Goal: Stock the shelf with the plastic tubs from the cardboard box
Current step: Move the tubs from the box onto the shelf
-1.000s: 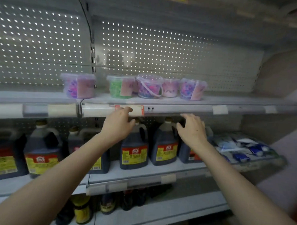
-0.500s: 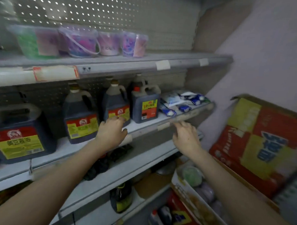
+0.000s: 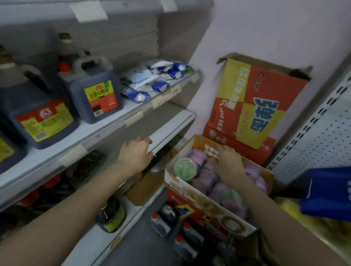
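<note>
wall (image 3: 254,26): pale lilac | pegboard panel (image 3: 330,128): white, right | floor (image 3: 143,241): dark grey

middle shelf (image 3: 129,106) | dark jugs (image 3: 92,90) left | white-blue packets (image 3: 150,80) right end

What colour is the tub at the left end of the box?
The tub is green, clearest in the head view.

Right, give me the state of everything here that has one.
cardboard box, open-topped, holding tubs.
plastic tubs, lidded, inside the box.
right hand, open, on the tubs.
left hand, empty, loosely curled by a shelf edge.
dark sauce jugs, upright, capped.
red-yellow carton, top flaps open.
</note>
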